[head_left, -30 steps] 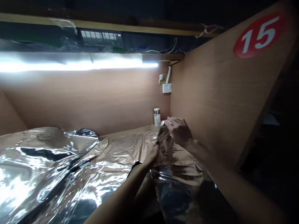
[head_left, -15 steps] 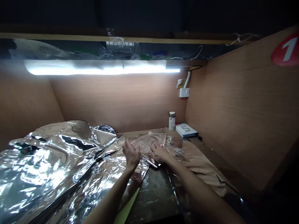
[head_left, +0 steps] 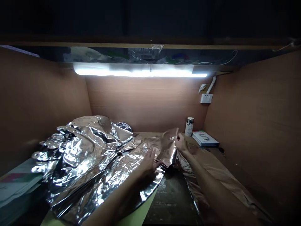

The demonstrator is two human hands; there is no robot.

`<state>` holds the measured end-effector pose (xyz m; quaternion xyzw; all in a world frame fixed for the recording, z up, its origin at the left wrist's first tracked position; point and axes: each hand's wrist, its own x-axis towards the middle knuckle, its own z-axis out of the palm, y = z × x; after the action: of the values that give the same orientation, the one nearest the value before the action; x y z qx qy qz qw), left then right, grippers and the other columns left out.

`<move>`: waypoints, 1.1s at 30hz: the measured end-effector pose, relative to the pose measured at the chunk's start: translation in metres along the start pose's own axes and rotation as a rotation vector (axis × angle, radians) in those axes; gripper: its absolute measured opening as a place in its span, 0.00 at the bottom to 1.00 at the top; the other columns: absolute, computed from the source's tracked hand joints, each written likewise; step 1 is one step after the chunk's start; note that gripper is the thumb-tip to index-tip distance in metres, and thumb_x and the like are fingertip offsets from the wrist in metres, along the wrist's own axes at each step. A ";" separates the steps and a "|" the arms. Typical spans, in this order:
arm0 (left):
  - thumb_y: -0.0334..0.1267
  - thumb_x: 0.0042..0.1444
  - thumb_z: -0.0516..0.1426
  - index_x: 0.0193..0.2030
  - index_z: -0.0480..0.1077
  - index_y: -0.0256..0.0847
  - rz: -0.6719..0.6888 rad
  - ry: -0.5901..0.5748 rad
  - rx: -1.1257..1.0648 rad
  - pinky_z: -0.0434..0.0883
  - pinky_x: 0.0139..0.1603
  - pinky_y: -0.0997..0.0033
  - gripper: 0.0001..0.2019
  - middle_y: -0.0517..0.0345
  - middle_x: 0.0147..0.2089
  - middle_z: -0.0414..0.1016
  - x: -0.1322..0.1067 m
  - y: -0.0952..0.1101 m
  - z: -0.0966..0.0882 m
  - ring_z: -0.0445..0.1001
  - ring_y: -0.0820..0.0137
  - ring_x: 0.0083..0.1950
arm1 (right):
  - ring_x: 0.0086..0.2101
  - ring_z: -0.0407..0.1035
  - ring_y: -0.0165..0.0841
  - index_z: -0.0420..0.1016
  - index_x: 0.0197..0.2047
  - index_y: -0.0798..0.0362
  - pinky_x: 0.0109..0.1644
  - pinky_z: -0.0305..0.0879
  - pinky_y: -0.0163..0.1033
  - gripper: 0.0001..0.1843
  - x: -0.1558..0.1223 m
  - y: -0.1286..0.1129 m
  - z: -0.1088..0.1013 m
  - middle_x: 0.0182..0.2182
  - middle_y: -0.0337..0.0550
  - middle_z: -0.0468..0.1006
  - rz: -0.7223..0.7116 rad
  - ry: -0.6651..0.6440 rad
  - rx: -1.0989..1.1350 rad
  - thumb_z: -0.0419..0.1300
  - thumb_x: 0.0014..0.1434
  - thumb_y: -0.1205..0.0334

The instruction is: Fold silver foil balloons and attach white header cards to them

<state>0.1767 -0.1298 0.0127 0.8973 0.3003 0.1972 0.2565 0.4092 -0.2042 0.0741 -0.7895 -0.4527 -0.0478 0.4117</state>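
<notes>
The left hand (head_left: 148, 161) lies spread and palm down on the crumpled foil sheet (head_left: 94, 153), near the sheet's folded middle, with its fingers open. The right hand (head_left: 182, 143) appears to pinch the edge of a raised foil flap (head_left: 168, 146) between thumb and fingers, though the foil partly hides the fingertips. The flap stands up just left of that hand, close to the far edge of the table (head_left: 150, 134).

Most of the sheet sits in a shiny, wrinkled heap to the left, while a duller stretch of foil (head_left: 218, 179) runs toward the near right. A pale green sheet (head_left: 141, 212) shows beneath the foil at the near edge.

Thin foil creases and tears easily, so a light pinch at the edge and a flat, relaxed palm suit it better than a hard squeeze.

A white bottle (head_left: 189, 126) and a book (head_left: 204, 138) stand well to the far right.
</notes>
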 end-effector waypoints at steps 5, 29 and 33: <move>0.58 0.72 0.40 0.81 0.31 0.45 0.030 0.528 0.006 0.39 0.79 0.44 0.37 0.49 0.83 0.30 -0.078 0.000 -0.096 0.30 0.54 0.82 | 0.44 0.72 0.37 0.76 0.40 0.52 0.44 0.66 0.39 0.15 -0.073 -0.047 0.020 0.47 0.49 0.80 -0.612 -0.173 0.023 0.50 0.73 0.60; 0.69 0.61 0.54 0.71 0.61 0.28 -0.248 0.100 0.425 0.72 0.63 0.44 0.47 0.29 0.69 0.68 -0.225 -0.029 -0.063 0.72 0.43 0.66 | 0.20 0.60 0.26 0.72 0.36 0.54 0.21 0.55 0.30 0.10 -0.029 -0.180 0.045 0.19 0.31 0.65 -0.033 -0.796 0.493 0.67 0.51 0.71; 0.53 0.71 0.48 0.68 0.65 0.30 -0.145 0.482 0.513 0.70 0.67 0.47 0.30 0.32 0.70 0.68 -0.214 -0.043 -0.081 0.69 0.47 0.69 | 0.22 0.64 0.26 0.74 0.42 0.54 0.25 0.62 0.29 0.13 -0.003 -0.247 0.025 0.22 0.34 0.70 -0.098 -0.768 0.834 0.66 0.52 0.70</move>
<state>-0.0422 -0.2092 0.0095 0.8366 0.4547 0.3027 -0.0420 0.2134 -0.1269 0.2057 -0.4988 -0.5866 0.4065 0.4918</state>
